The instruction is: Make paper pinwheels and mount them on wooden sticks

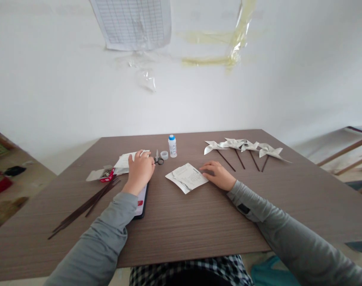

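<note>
A square sheet of printed paper (186, 177) lies on the brown wooden table (181, 226) in front of me. My right hand (218, 174) rests flat on the table at the sheet's right edge, fingers loosely spread and touching the paper. My left hand (140, 171) reaches forward with its fingers curled over the handles of a small pair of scissors (159, 158), beside a stack of paper (125, 162). Under my left wrist lies a dark phone or tablet (141, 202).
Several finished paper pinwheels (246, 147) on dark sticks lie at the back right. A white glue bottle with a blue cap (172, 145) and a small clear lid (164, 155) stand behind the sheet. Loose dark sticks (88, 204) and a small open box (101, 174) lie at left.
</note>
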Demonstrator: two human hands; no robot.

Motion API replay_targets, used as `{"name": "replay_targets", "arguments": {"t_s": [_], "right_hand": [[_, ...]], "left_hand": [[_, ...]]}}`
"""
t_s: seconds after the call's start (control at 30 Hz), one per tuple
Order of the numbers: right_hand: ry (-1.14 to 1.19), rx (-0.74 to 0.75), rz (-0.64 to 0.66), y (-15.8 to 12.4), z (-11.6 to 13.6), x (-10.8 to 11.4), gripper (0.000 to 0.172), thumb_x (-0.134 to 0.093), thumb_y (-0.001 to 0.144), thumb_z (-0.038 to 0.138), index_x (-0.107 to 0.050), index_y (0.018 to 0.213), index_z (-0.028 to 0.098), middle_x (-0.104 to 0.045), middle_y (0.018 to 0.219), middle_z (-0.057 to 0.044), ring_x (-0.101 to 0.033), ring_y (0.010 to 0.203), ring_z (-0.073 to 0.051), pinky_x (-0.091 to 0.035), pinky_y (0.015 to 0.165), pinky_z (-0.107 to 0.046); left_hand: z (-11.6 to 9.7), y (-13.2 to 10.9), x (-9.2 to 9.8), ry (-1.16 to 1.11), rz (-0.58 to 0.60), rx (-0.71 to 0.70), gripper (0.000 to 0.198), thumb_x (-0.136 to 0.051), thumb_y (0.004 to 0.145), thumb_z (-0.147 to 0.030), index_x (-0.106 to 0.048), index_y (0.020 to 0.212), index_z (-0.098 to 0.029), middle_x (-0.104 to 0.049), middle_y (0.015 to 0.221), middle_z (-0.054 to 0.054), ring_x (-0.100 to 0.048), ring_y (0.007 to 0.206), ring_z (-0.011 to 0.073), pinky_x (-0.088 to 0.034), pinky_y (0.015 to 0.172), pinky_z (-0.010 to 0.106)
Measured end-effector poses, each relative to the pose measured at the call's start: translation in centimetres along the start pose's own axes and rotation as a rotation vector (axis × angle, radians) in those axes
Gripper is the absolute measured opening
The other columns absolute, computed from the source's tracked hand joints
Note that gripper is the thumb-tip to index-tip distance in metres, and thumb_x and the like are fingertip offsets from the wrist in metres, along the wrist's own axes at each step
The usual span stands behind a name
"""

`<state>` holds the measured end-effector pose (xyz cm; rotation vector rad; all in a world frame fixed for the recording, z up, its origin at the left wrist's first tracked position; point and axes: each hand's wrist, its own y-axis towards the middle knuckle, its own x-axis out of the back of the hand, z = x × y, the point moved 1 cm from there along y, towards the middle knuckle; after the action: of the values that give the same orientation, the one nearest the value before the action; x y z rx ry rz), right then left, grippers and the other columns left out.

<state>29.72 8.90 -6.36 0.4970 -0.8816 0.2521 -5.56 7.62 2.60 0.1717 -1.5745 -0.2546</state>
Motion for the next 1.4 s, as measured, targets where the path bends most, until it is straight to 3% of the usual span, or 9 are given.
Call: {"name": "replay_targets", "arguments": {"t_s": [0.23,0.47,0.87,1.17,1.4], "right_hand": [[-0.016,-0.002,-0.003,0.0,0.1,0.0,0.027,-0.077,0.106,0.029,-0.091,0.128,0.028,-0.084,0.133,-0.013,-0.075,0.132,-0.036,-0.056,0.125,-0.06],[-0.018,-0.01,0.01,-0.1,0.3,0.3,0.026,-0.078,0.105,0.028,-0.091,0.128,0.026,-0.084,0.134,-0.013,-0.075,0.133,-0.036,-0.056,0.125,-0.058],[-0.011,0.009,-0.007,-0.2,0.0,0.0,0.026,-0.077,0.106,0.028,-0.091,0.127,0.027,-0.084,0.132,-0.013,-0.076,0.131,-0.035,-0.057,0.124,-0.057],[0.03,0.088,-0.033,0.0,1.2,-0.3,0.022,-0.074,0.109,0.026,-0.092,0.122,0.028,-0.085,0.128,-0.012,-0.078,0.125,-0.033,-0.06,0.119,-0.054],[-0.033,0.136,0.034,-0.4,2.8,-1.5,0.012,-0.084,0.107,0.033,-0.094,0.112,0.031,-0.082,0.132,-0.013,-0.073,0.132,-0.036,-0.058,0.119,-0.057]], "left_hand": [[-1.5,-3.2,1.6,-0.043,-0.067,-0.074,0.025,-0.067,0.106,-0.02,-0.089,0.097,-0.029,-0.076,0.164,0.007,-0.053,0.165,0.0411,-0.037,0.14,0.074],[-4.1,-5.5,1.8,-0.106,-0.046,-0.173,0.026,-0.07,0.105,-0.018,-0.091,0.093,-0.027,-0.079,0.16,0.009,-0.055,0.165,0.042,-0.038,0.141,0.075],[-8.3,-4.9,0.4,-0.23,0.014,-0.295,0.023,-0.075,0.105,-0.016,-0.092,0.095,-0.028,-0.08,0.158,0.009,-0.057,0.163,0.0412,-0.037,0.141,0.076],[-9.3,-5.0,-1.0,-0.288,0.15,-0.271,0.018,-0.085,0.1,-0.017,-0.092,0.089,-0.03,-0.078,0.161,0.007,-0.053,0.167,0.0406,-0.029,0.144,0.076],[-9.4,-5.2,-1.8,-0.303,0.177,-0.259,0.01,-0.091,0.098,-0.02,-0.091,0.095,-0.03,-0.079,0.161,0.007,-0.056,0.166,0.0395,-0.035,0.143,0.073]]}}
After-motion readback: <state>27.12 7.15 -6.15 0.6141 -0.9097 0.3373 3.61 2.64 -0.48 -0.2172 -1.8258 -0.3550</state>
